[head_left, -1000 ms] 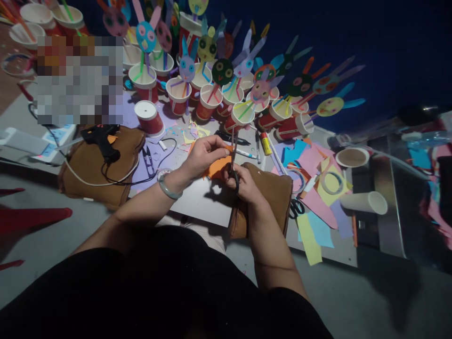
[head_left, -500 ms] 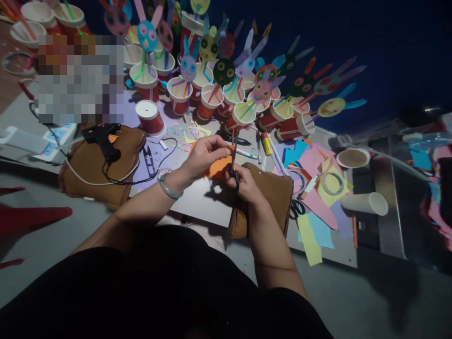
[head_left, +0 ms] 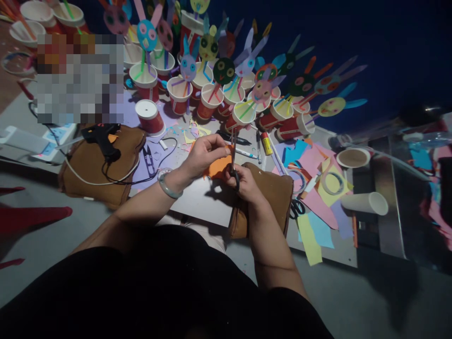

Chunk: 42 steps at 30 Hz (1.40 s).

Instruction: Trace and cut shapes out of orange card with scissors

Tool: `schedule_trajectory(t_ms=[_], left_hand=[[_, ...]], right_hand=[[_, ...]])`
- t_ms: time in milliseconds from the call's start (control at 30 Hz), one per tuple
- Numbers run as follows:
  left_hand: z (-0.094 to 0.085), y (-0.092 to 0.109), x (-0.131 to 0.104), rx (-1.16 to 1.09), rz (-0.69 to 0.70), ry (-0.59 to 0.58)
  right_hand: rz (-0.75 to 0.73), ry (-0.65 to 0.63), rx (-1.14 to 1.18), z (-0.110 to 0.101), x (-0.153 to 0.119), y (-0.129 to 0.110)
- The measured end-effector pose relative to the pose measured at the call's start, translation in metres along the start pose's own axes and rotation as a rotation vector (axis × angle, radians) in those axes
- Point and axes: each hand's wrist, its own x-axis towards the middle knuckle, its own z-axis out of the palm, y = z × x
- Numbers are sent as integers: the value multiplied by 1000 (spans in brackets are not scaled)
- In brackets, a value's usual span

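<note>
My left hand (head_left: pixel 205 156), with a bangle at the wrist, pinches a piece of orange paper (head_left: pixel 217 168) by its upper edge. In my right hand (head_left: pixel 246 184) is a pair of scissors (head_left: pixel 234 162), fingers closed in the dark handles and blades pointing away from me. The blades stand at the right edge of the orange paper, close to my left fingertips. Both hands are above a white sheet (head_left: pixel 201 202) at the table's near edge. Whether the blades are parted is hard to make out.
Behind the hands stand several red paper cups (head_left: pixel 176 96) with paper rabbit heads on straws. A glue gun (head_left: pixel 104 141) lies on a brown cushion (head_left: pixel 84 172) at left. A second brown cushion (head_left: pixel 270 188), black-handled scissors (head_left: pixel 297 208), tape (head_left: pixel 332 182) and coloured paper (head_left: pixel 318 207) are at right.
The scissors blades look slightly closer together and tilt a little differently. Both hands hold nearly the same place.
</note>
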Motion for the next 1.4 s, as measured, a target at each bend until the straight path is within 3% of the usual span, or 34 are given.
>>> schedule_trajectory(t_ms=[1400], left_hand=[[-1,1,1,-79,86,0]], right_hand=[[-16,-12,10,0,1,0]])
